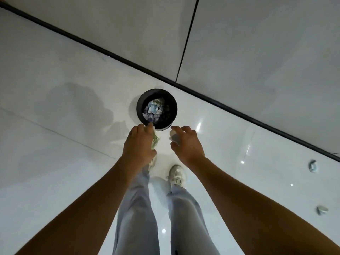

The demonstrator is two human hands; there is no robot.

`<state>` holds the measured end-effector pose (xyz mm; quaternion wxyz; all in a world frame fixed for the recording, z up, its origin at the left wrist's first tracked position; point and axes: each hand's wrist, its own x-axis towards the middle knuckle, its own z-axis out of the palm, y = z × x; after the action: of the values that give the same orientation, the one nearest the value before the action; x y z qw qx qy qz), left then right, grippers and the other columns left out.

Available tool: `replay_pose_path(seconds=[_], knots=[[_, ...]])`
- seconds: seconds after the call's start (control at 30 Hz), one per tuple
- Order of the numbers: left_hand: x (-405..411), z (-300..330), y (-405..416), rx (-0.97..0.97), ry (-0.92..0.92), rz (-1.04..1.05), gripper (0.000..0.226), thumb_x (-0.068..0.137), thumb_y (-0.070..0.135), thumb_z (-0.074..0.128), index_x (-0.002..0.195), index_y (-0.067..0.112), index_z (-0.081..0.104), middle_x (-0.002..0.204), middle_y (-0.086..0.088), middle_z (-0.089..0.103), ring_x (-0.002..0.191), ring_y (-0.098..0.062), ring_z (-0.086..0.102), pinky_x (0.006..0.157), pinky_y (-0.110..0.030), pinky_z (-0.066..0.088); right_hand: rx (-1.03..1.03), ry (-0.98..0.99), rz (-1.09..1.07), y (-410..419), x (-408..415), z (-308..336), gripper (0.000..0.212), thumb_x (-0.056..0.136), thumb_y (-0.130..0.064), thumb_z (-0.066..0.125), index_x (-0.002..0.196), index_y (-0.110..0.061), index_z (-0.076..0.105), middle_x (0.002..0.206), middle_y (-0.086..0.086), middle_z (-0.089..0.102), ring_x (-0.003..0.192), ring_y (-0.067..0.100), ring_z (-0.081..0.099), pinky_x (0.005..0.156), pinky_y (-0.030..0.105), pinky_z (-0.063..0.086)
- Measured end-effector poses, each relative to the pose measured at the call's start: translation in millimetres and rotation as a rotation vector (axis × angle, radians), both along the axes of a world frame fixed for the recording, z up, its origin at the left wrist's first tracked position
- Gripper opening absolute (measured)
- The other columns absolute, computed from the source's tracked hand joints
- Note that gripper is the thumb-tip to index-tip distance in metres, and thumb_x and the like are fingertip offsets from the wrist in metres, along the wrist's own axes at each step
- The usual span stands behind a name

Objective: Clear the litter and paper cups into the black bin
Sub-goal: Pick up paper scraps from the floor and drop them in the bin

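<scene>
Both forearms enter from the bottom edge, cut off at the frame, and reach forward over pale grey trousers (136, 214). One white shoe (177, 175) shows between the arms; the other foot is mostly hidden under the left wrist.

Left hand (138, 144): fingers curled round a crumpled greenish scrap of paper (155, 141). Only an edge of the scrap shows past the palm; the rest is hidden, so its print cannot be read.

Right hand (186, 142): thumb and fingers pinch a crumpled white-grey wad (174, 137). Whether it is a crushed cup or plain paper cannot be told.

Black bin (157, 109): round, seen from above, standing on the glossy white floor (55, 162) close to the dark skirting strip (220, 104) at the foot of the wall. Inside, a heap of torn white, blue and purplish paper; individual pieces are too small to make out. The near rim is partly covered by the left fingertips.

Both hands are held just short of the bin, side by side and apart. The left scrap is at the near rim, the right wad just beside the rim on its right side.

Two small pale items lie on the floor at far right, well apart from the bin: one (312, 166) nearer the wall, one (322, 210) nearer the camera. Both are blurred, possibly cups.
</scene>
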<state>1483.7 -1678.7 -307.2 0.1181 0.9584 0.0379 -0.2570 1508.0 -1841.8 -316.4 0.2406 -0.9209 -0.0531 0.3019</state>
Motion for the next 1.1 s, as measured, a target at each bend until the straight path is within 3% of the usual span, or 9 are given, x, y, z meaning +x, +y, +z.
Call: replay_pose_path(seconds=[0.3, 0.43, 0.6, 0.77, 0.87, 0.93, 1.1], knots=[[49.1, -54.0, 69.4, -0.036, 0.055, -0.050, 0.084, 0.077, 0.034, 0.072, 0.143, 0.012, 0.026, 0.128, -0.010, 0.048, 0.119, -0.024, 0.043, 0.099, -0.029, 0.039, 0.011, -0.026, -0.100, 65.9, 75.5, -68.4, 0.056, 0.091, -0.020, 0.058, 0.144, -0.025, 0.038, 0.141, 0.006, 0.043, 0.125, 0.027, 0.042, 0.094, 0.036, 0.046], [61.0, -72.2, 96.3, -0.027, 0.011, -0.184, 0.082, 0.082, 0.034, 0.067, 0.147, 0.008, 0.024, 0.131, -0.011, 0.047, 0.120, -0.024, 0.042, 0.102, -0.026, 0.035, 0.002, 0.057, -0.136, 90.4, 100.6, -104.7, 0.065, 0.092, -0.028, 0.061, 0.148, -0.030, 0.030, 0.154, 0.005, 0.030, 0.138, 0.029, 0.030, 0.103, 0.042, 0.041], [91.2, -87.7, 100.3, -0.057, 0.062, -0.211, 0.087, 0.079, 0.035, 0.069, 0.147, 0.008, 0.022, 0.129, -0.012, 0.046, 0.119, -0.024, 0.041, 0.100, -0.028, 0.035, -0.042, 0.120, -0.236, 92.5, 100.1, -121.7, 0.061, 0.092, -0.028, 0.058, 0.147, -0.027, 0.032, 0.152, 0.006, 0.032, 0.135, 0.029, 0.034, 0.099, 0.043, 0.044], [133.4, -107.8, 67.5, -0.061, 0.163, -0.248, 0.102, 0.075, 0.037, 0.076, 0.149, 0.013, 0.010, 0.144, -0.017, 0.035, 0.133, -0.033, 0.033, 0.110, -0.038, 0.032, -0.029, 0.136, -0.339, 70.4, 76.4, -112.8, 0.053, 0.095, -0.025, 0.054, 0.145, -0.023, 0.037, 0.148, 0.005, 0.038, 0.130, 0.026, 0.040, 0.097, 0.038, 0.044], [155.0, -118.5, 51.6, 0.011, 0.253, -0.306, 0.112, 0.074, 0.048, 0.075, 0.151, 0.014, 0.000, 0.155, -0.022, 0.011, 0.143, -0.041, 0.013, 0.116, -0.048, 0.018, -0.030, 0.158, -0.399, 54.8, 69.2, -110.5, 0.052, 0.095, -0.024, 0.053, 0.145, -0.023, 0.037, 0.149, 0.003, 0.038, 0.131, 0.024, 0.041, 0.099, 0.038, 0.045], [163.9, -121.7, 45.2, 0.063, 0.270, -0.353, 0.108, 0.076, 0.052, 0.070, 0.151, 0.013, 0.003, 0.156, -0.022, 0.009, 0.144, -0.042, 0.009, 0.116, -0.050, 0.015, -0.027, 0.163, -0.436, 45.8, 67.4, -108.8, 0.051, 0.096, -0.024, 0.052, 0.145, -0.023, 0.038, 0.148, 0.003, 0.038, 0.131, 0.024, 0.042, 0.099, 0.037, 0.045], [162.6, -109.8, 24.3, 0.013, 0.172, -0.462, 0.076, 0.089, 0.041, 0.059, 0.147, 0.010, 0.022, 0.149, -0.019, 0.029, 0.138, -0.035, 0.025, 0.115, -0.043, 0.025, -0.030, 0.173, -0.504, 27.8, 60.7, -99.8, 0.048, 0.096, -0.024, 0.050, 0.143, -0.023, 0.039, 0.147, 0.003, 0.040, 0.130, 0.023, 0.041, 0.097, 0.037, 0.045]])
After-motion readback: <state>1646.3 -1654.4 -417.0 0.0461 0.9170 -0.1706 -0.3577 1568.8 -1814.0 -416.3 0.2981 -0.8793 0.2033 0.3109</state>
